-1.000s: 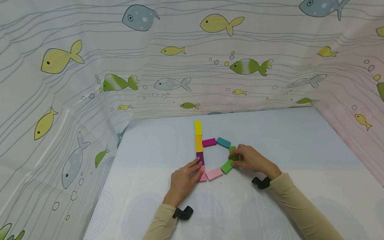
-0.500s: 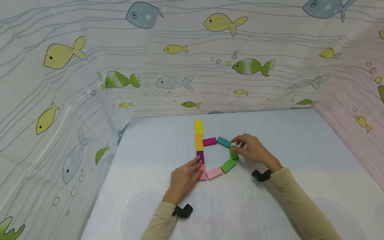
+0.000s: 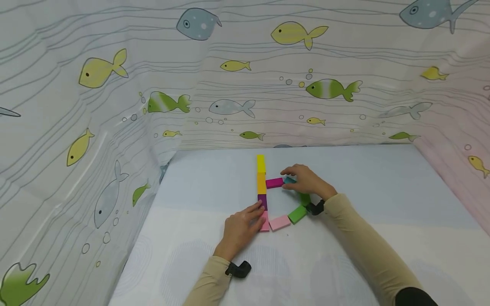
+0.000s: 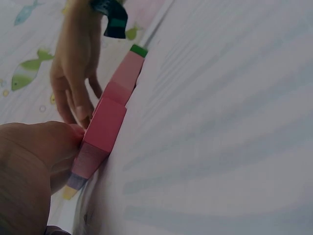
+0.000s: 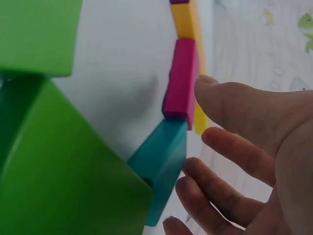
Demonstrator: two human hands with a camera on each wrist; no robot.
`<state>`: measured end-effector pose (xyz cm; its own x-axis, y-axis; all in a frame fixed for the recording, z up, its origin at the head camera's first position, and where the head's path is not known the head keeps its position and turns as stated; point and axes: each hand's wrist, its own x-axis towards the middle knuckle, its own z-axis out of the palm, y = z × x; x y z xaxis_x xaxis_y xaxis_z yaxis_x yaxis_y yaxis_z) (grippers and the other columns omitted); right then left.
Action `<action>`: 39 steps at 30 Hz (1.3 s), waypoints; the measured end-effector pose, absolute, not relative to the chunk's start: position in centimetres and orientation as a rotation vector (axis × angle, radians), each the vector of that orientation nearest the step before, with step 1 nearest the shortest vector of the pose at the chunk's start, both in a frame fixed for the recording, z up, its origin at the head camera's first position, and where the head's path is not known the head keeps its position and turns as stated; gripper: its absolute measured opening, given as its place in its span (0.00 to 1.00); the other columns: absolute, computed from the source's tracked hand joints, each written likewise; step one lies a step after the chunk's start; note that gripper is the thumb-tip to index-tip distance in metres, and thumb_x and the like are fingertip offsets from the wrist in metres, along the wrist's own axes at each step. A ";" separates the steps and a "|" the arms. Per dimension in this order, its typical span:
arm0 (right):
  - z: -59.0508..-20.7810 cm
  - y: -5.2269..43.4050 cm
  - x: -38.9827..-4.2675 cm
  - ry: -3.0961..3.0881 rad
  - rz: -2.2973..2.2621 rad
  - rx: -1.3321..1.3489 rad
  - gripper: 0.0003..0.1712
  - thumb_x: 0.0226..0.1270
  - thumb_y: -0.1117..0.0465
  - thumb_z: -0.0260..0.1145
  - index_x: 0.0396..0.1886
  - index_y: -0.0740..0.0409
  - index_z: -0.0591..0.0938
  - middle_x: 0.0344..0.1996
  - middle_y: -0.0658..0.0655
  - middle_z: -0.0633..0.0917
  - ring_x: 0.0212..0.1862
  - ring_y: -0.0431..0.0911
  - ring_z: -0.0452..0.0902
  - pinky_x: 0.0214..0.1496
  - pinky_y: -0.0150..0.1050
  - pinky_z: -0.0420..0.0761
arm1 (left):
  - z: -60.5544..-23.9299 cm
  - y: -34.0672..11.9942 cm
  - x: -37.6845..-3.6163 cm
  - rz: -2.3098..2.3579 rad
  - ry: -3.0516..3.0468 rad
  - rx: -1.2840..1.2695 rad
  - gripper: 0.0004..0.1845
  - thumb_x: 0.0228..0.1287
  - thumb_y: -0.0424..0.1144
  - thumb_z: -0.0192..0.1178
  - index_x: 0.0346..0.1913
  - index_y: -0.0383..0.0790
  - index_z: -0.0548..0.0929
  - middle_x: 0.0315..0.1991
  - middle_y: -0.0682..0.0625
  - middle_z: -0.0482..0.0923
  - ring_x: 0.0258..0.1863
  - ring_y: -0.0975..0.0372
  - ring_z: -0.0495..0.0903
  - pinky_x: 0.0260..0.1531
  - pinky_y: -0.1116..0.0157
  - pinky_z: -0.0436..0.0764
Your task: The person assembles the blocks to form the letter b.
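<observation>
Resting our left hand [image 3: 241, 227] flat on the table [image 3: 363, 238] closest to us, we are pressing relaxed fingertips against the pink block [image 3: 265, 222] and the purple block [image 3: 262, 201] above it, probably so that the straight column is not sliding while the other hand is working. Beside it, the light pink block [image 3: 280, 222] and the green block [image 3: 297, 213] are forming the lower curve. Farther away, our right hand [image 3: 306, 180] is lying over the teal block [image 3: 289, 180], loosely spread fingers touching it from above, the thumb near the magenta block [image 3: 274, 182]; no pinch is showing. Beyond them, the orange block [image 3: 261, 182] and the yellow block [image 3: 260, 163] are finishing the column towards the fish curtain [image 3: 229, 85]. Compared with half a second ago, the right hand is now off the dark green block [image 3: 305, 198] and farther back, at the teal one.
</observation>
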<state>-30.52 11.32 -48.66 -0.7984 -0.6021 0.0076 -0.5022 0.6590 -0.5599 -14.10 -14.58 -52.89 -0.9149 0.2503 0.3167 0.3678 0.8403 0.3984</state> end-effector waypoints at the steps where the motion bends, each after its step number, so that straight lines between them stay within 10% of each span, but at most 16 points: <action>1: -48.8 11.1 -30.7 2.680 -0.819 -0.903 0.29 0.71 0.52 0.75 0.67 0.59 0.83 0.60 0.62 0.86 0.60 0.58 0.80 0.67 0.59 0.80 | -52.9 -14.6 -14.1 -0.671 -2.766 -0.475 0.21 0.72 0.50 0.69 0.64 0.50 0.88 0.68 0.58 0.83 0.55 0.54 0.90 0.26 0.73 0.78; 39: -48.9 9.0 -32.3 2.695 -0.648 -0.817 0.23 0.74 0.55 0.72 0.63 0.59 0.84 0.55 0.63 0.85 0.57 0.56 0.81 0.67 0.56 0.80 | -53.1 -14.8 -14.4 -0.690 -2.753 -0.489 0.21 0.71 0.50 0.70 0.63 0.50 0.88 0.68 0.57 0.83 0.55 0.54 0.90 0.23 0.77 0.73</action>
